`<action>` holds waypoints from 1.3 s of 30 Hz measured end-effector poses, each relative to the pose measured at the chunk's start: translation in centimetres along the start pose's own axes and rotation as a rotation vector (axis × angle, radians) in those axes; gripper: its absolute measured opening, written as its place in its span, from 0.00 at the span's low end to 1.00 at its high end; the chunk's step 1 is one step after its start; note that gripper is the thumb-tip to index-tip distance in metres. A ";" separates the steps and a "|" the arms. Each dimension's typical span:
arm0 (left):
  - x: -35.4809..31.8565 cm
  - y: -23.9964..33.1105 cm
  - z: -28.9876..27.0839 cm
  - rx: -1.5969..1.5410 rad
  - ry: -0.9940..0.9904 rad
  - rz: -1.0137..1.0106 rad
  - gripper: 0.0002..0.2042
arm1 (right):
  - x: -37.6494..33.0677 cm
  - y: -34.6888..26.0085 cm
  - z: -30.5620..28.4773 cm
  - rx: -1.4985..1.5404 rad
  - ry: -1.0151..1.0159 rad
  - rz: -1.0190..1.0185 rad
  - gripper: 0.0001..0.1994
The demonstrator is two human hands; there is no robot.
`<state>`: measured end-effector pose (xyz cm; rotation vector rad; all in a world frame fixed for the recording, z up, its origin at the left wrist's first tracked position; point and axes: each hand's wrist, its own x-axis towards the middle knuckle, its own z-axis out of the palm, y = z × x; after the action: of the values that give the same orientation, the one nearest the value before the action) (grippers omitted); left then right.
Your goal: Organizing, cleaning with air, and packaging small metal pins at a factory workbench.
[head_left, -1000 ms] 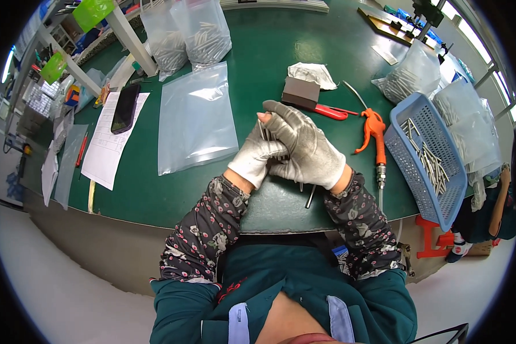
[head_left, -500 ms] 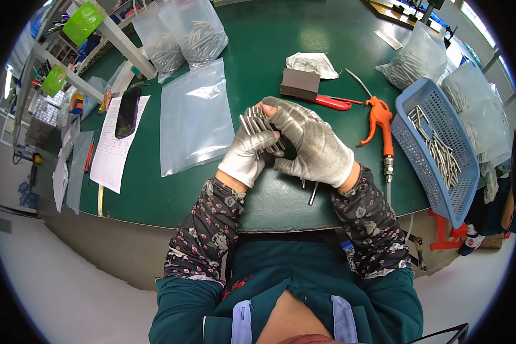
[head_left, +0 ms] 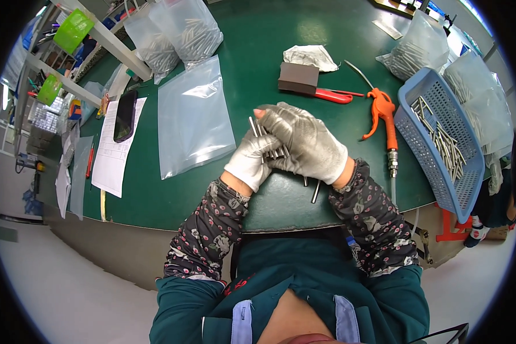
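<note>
Both my hands wear white gloves with grey, worn palms and meet over the green table near its front edge. My left hand (head_left: 253,157) is closed round a bundle of short metal pins (head_left: 280,152). Over the bundle lies my right hand (head_left: 309,137), its fingers curled across the pins and hiding much of them. A fingertip pokes bare from the right glove. Just below the right hand, loose metal pins (head_left: 315,192) lie on the table, partly covered by it. An empty clear plastic bag (head_left: 195,123) lies flat to the left of my hands.
A blue basket (head_left: 410,123) of pins and an orange air gun (head_left: 382,114) lie right. Beyond my hands are a brown block (head_left: 298,77), a red-handled tool (head_left: 333,96) and a crumpled white cloth (head_left: 311,57). Pin-filled bags (head_left: 192,34) stand behind; a phone (head_left: 125,117) rests on paper (head_left: 109,169).
My right hand has closed further over the bundle, so fewer pins show. The view has shifted slightly.
</note>
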<state>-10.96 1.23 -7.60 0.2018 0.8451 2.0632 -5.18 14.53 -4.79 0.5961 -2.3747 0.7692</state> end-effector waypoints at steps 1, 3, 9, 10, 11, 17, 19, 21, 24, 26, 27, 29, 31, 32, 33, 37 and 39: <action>0.0 0.0 0.0 0.036 -0.055 0.021 0.22 | -0.1 0.2 0.0 0.003 -0.001 0.000 0.32; 0.1 0.2 0.0 0.067 -0.050 -0.005 0.22 | -0.3 0.3 0.0 0.069 -0.082 0.145 0.37; -0.4 0.2 0.1 0.121 -0.068 0.004 0.24 | -0.1 -0.6 0.8 0.059 0.042 0.138 0.35; -0.5 0.1 0.4 0.109 -0.083 0.005 0.25 | -0.1 -0.6 0.9 0.066 0.063 0.115 0.35; -0.6 0.0 0.5 0.096 -0.098 0.005 0.26 | -0.1 -0.6 0.7 0.067 0.063 0.116 0.35; -0.1 -0.3 0.6 0.040 -0.080 -0.004 0.25 | 0.0 0.2 0.0 0.109 -0.095 0.158 0.36; 0.5 0.2 -0.2 0.126 -0.061 0.023 0.24 | 0.0 0.5 -0.2 0.249 0.035 0.206 0.39; 0.4 0.8 -0.5 0.135 -0.016 0.050 0.22 | -0.2 0.2 -3.0 0.031 0.103 0.369 0.32; 0.8 0.9 -0.4 0.041 0.057 0.079 0.19 | -1.3 -2.0 -5.0 -0.187 -0.155 0.666 0.13; 0.7 1.2 -1.0 0.076 0.073 0.065 0.19 | -2.2 -4.0 -4.7 -0.316 -0.451 0.710 0.16; 0.7 1.2 -1.2 0.112 0.086 0.046 0.19 | -2.9 -4.7 -4.3 -0.392 -0.573 0.705 0.17; 0.8 0.7 -0.7 0.127 0.085 0.043 0.20 | -5.1 -4.5 -3.0 -0.455 -0.662 0.731 0.15; 0.8 0.1 -0.3 0.116 0.096 0.091 0.21 | -5.9 -4.1 -2.8 -0.375 -0.458 0.757 0.11; 0.8 -0.1 0.0 0.118 0.121 0.089 0.22 | -5.6 -3.7 -2.8 -0.414 -0.448 0.780 0.10; 0.8 -0.1 0.0 0.118 0.115 0.093 0.22 | -5.2 -3.2 -2.8 -0.456 -0.434 0.809 0.09; 0.7 0.0 0.3 0.214 0.108 0.094 0.23 | -3.6 -3.0 -1.7 -0.338 -0.314 0.876 0.10; 0.8 0.0 0.5 0.261 0.164 0.104 0.23 | -2.7 -3.4 -1.3 -0.385 -0.476 0.837 0.11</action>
<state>-11.24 2.09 -7.35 0.2237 1.2286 2.0816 -0.83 13.49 -4.34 -0.4742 -3.1289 0.4782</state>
